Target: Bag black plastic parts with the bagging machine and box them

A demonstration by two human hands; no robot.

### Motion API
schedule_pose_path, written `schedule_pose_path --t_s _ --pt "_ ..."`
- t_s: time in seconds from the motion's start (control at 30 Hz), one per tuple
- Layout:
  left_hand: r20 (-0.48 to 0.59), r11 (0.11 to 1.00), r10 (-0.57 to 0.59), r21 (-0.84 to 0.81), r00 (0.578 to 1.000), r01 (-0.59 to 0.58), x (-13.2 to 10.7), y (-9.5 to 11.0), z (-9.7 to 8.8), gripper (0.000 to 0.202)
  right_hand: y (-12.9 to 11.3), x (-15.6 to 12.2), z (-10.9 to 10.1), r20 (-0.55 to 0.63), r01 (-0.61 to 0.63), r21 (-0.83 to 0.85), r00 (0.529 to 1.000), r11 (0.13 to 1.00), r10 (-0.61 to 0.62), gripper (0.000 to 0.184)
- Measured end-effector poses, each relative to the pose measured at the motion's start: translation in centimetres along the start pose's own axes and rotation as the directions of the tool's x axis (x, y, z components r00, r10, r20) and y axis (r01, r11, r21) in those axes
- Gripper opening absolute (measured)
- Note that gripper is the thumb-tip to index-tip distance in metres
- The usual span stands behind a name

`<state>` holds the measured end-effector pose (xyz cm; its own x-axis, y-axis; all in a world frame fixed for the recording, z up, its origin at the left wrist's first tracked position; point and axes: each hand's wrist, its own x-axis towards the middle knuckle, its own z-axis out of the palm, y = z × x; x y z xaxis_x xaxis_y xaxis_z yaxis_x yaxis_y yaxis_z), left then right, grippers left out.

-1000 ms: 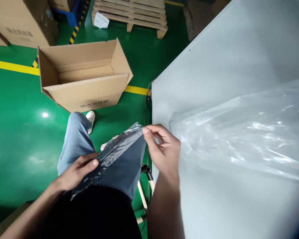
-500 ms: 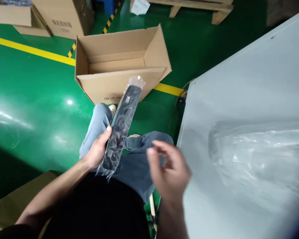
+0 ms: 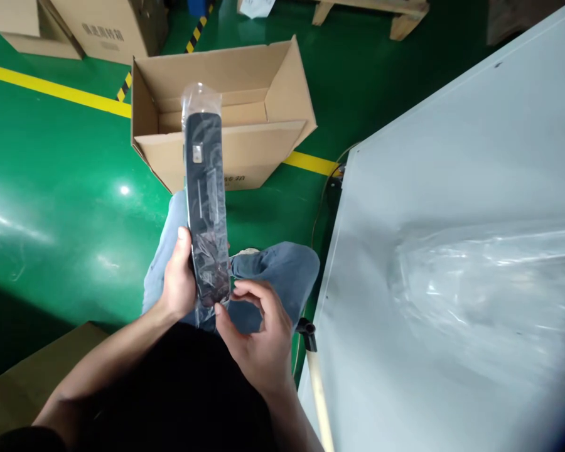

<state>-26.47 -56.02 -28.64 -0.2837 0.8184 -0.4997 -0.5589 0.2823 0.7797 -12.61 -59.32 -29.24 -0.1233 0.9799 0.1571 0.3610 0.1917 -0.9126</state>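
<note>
A long, dark, flat part (image 3: 206, 194) with rounded ends stands almost upright in a clear plastic bag (image 3: 201, 99). My left hand (image 3: 179, 282) is wrapped round its lower left side, thumb along the edge and the other fingers mostly hidden behind. At the lower right corner, my right hand (image 3: 261, 329) has its thumb and bent fingers on the bag. A small light rectangle (image 3: 197, 153) shows near the part's upper end. Behind the upper half stands an open cardboard box (image 3: 254, 147), its visible inside bare cardboard.
To the right lies a large pale grey surface (image 3: 367, 207) with clear plastic wrapping (image 3: 480, 282) on it. A pale pole with a black fitting (image 3: 307, 333) stands by its edge. More cartons (image 3: 108, 31) are at the upper left, a wooden pallet (image 3: 405, 25) at the top.
The bagged part has swung from a rightward slant to nearly upright and shifted left. My right hand has come left from apart to the bag's lower corner.
</note>
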Motion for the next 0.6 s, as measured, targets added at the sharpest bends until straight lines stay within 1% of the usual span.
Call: schedule_pose_path --t_s 0.07,0.13,0.23,0.3,0.33,0.37,0.43,0.47,0.5,0.53,0.6 --pt "0.009 0.999 0.001 -0.042 1.000 0.000 0.1 0.3 0.4 0.083 0.1 -0.2 0.0 0.002 0.019 -0.025 1.000 0.999 -0.019 0.027" --pt "0.006 0.998 0.041 -0.047 0.999 -0.041 0.2 0.4 0.5 0.082 0.0 -0.4 0.0 -0.016 0.059 -0.087 0.998 0.994 -0.061 0.022" --pt "-0.053 0.993 0.119 0.021 0.991 -0.118 0.3 0.2 0.3 0.059 -0.5 -0.6 0.0 -0.070 0.114 -0.230 0.989 0.966 -0.134 0.018" --pt "-0.091 0.985 0.161 0.070 0.983 -0.155 0.4 -0.1 0.0 0.049 -0.7 -0.7 -0.2 -0.091 0.113 -0.301 0.985 0.947 -0.147 0.017" --pt "-0.092 0.981 0.179 0.091 0.980 -0.171 0.4 -0.1 -0.2 0.046 -0.6 -0.6 -0.4 -0.100 0.084 -0.303 0.988 0.949 -0.120 0.015" --pt "-0.077 0.978 0.188 0.108 0.979 -0.179 0.4 -0.1 -0.3 0.043 -0.5 -0.6 -0.5 -0.113 0.029 -0.274 0.992 0.961 -0.062 0.013" --pt "-0.046 0.978 0.176 0.122 0.983 -0.170 0.3 0.1 -0.6 0.042 -0.1 -0.2 -0.9 -0.130 -0.145 -0.128 0.983 0.981 0.128 0.008" --pt "-0.043 0.982 0.154 0.116 0.987 -0.148 0.2 0.3 -0.7 0.042 0.2 0.0 -1.0 -0.117 -0.241 -0.032 0.965 0.970 0.236 0.007" --pt "-0.045 0.988 0.124 0.102 0.991 -0.119 0.2 0.5 -0.7 0.043 0.6 0.3 -1.2 -0.089 -0.323 0.058 0.941 0.944 0.328 0.008" --pt "-0.053 0.992 0.094 0.084 0.994 -0.089 0.2 0.7 -0.7 0.043 1.0 0.6 -1.3 -0.050 -0.383 0.132 0.919 0.914 0.392 0.009" --pt "-0.068 0.997 0.051 0.055 0.996 -0.047 0.3 0.9 -0.7 0.045 1.9 1.0 -1.8 0.038 -0.440 0.218 0.896 0.871 0.443 0.012"
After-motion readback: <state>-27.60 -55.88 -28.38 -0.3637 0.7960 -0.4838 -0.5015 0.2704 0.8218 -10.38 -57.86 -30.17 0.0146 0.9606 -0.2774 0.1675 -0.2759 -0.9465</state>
